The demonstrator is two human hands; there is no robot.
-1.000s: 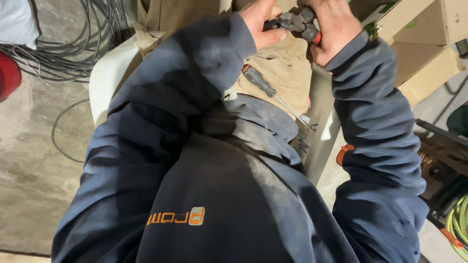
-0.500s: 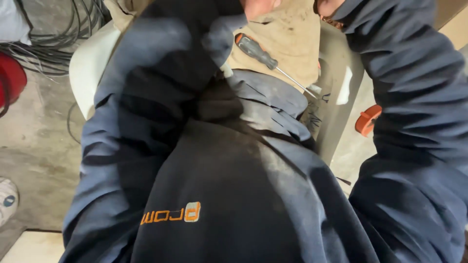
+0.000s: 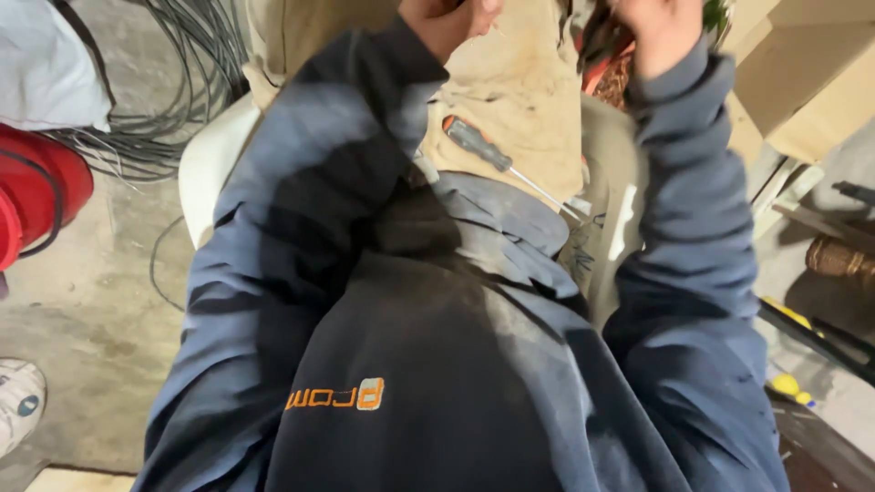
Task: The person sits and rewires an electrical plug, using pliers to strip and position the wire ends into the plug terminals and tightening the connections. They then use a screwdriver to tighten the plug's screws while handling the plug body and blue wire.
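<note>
Brown boxes (image 3: 802, 82) were seen to the right of the screwdriver (image 3: 497, 159), past the right sleeve. An orange mark (image 3: 335, 395) was sewn on the dark top below it. The screwdriver was laid on the tan lap, handle up-left. Both arms were raised above it. The left hand (image 3: 447, 18) was curled; the right hand (image 3: 661, 27) was closed. What was held could not be told.
</note>
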